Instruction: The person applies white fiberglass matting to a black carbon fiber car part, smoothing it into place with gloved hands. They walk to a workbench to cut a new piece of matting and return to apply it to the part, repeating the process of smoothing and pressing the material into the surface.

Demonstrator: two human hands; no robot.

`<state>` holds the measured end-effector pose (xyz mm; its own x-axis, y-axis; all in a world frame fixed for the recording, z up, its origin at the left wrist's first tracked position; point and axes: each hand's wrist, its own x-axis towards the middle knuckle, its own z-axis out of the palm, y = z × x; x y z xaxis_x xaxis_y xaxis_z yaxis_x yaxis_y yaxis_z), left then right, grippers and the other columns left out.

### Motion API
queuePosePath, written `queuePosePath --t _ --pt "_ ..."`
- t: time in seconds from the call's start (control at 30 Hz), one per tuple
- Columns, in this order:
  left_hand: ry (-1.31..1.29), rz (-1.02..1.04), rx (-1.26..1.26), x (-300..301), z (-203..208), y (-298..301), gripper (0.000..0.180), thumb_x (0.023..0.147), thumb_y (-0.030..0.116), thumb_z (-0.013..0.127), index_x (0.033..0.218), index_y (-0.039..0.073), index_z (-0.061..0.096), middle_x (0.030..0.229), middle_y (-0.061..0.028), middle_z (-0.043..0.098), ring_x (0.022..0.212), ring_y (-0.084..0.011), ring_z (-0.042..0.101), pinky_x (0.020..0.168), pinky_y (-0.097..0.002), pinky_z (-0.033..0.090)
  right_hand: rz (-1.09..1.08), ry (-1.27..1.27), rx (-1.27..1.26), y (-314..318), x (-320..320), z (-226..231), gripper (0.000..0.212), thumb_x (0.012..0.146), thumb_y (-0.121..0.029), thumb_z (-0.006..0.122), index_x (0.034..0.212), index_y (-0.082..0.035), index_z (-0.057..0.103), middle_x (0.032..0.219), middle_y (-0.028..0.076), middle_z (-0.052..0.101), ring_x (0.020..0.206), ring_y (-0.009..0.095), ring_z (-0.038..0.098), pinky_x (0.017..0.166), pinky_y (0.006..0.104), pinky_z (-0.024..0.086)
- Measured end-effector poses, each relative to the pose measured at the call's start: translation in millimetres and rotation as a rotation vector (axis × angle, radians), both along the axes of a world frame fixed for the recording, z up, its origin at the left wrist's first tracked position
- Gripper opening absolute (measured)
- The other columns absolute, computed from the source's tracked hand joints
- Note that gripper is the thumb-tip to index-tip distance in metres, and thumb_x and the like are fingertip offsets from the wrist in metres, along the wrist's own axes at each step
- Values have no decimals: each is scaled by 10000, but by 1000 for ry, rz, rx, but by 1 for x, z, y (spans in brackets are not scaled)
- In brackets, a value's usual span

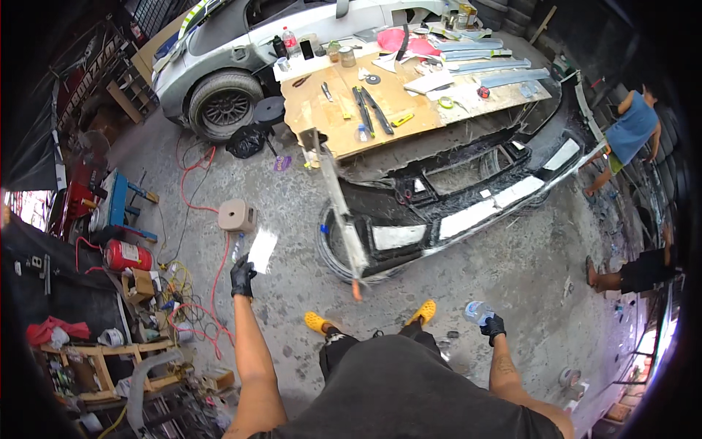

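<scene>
I see the black car bumper with white patches (pixel 468 205) filling the frame's centre, my black-gloved left hand (pixel 242 276) gripping a pale rectangular sheet (pixel 262 250) at centre-left, and my gloved right hand (pixel 493 326) clasping a clear plastic bottle (pixel 477 312) lower right.

**Both arms out, both hands gloved**

We held our left arm stretched forward, bare to the wrist, its black-gloved left hand (pixel 242 276) raised and pinched shut. Our right arm hung lower at our side, the gloved right hand (pixel 493 327) curled closed, knuckles outward.
</scene>
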<state>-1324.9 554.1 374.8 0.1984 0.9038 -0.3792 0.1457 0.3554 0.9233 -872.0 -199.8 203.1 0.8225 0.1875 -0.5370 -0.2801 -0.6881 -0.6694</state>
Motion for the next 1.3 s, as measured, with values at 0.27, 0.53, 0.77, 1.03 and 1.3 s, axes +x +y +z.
queuePosePath --t 0.27,0.53,0.77,1.03,1.3 --pt "156 -81 -66 -154 -20 120 392 747 83 562 1137 91 606 898 -13 639 692 -112 565 597 -250 464 342 290 -512 199 -171 87 351 747 -253 580 1056 -97 641 1147 156 596 1029 315 579 863 404 457" --pt "102 -285 -200 -172 -45 232 368 763 67 559 1126 88 615 944 -25 647 743 -126 581 598 -254 414 -239 8 -42 272 -222 119 501 753 -81 466 1247 -122 540 935 161 653 699 214 615 624 325 492" --pt "188 -495 -118 -75 -23 361 439 746 134 557 1182 92 581 977 -9 642 784 -135 587 660 -260 432 -471 48 -107 342 -301 106 525 766 -94 457 1290 -86 485 1090 167 612 824 216 603 700 323 490" --pt "179 -572 -211 74 -28 446 312 738 35 592 1042 66 652 863 -16 654 668 -107 570 561 -235 464 162 449 -625 357 -412 45 275 800 -341 528 908 -125 658 836 95 635 737 247 608 608 371 495" --pt "190 -831 -156 283 -71 495 272 790 41 553 1043 70 648 878 -20 658 688 -105 583 572 -233 455 -1069 671 191 451 -447 65 205 856 -195 473 1015 -174 600 796 104 631 675 273 628 586 440 512"
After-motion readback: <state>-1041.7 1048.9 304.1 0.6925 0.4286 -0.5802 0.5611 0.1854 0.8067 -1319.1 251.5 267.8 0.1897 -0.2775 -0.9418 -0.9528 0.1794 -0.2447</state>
